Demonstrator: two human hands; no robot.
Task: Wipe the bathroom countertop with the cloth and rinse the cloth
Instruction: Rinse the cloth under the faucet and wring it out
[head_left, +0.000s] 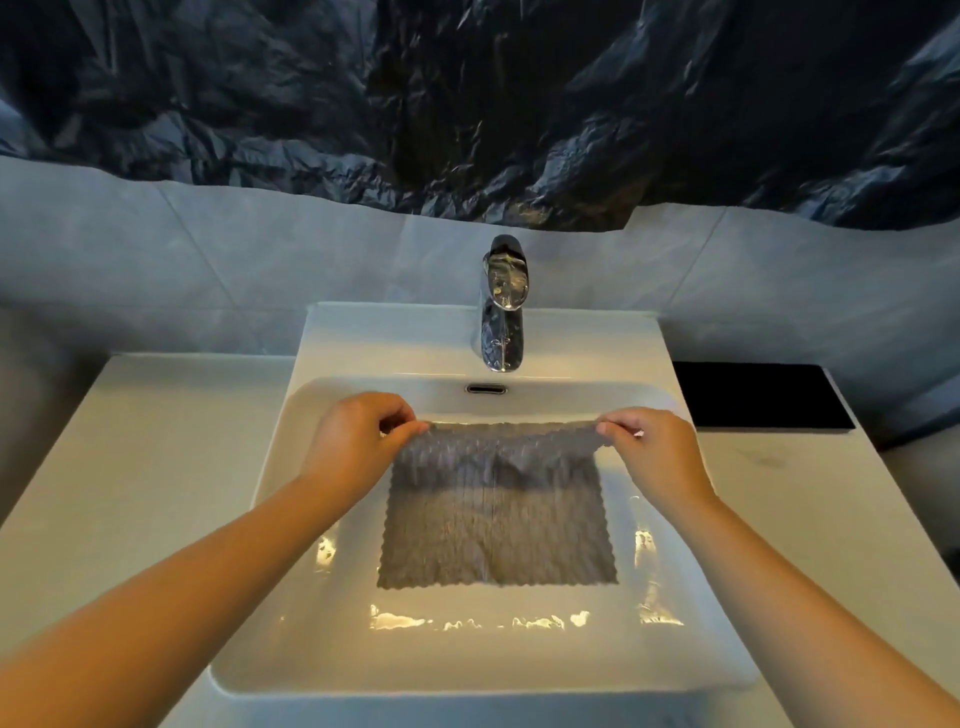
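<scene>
Grey cloth (496, 506) spread flat, hanging over white basin (691, 613), below tap (503, 306). Left hand (353, 441) pinches one top corner between thumb and fingertips; right hand (657, 452) pinches other the same way. No water stream visible; wet glints in basin. Risks: light pinch could slip once cloth soaks; lifted dripping, it would wet countertop (156, 467); drain hidden beneath, could clog.

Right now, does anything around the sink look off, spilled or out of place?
One oddity: crumpled dark plastic sheeting covers the wall above the faucet, where a mirror might be. Otherwise fine: both hands, left and right, hold the grey cloth spread over the sink. A black mat lies flat on the right.
</scene>
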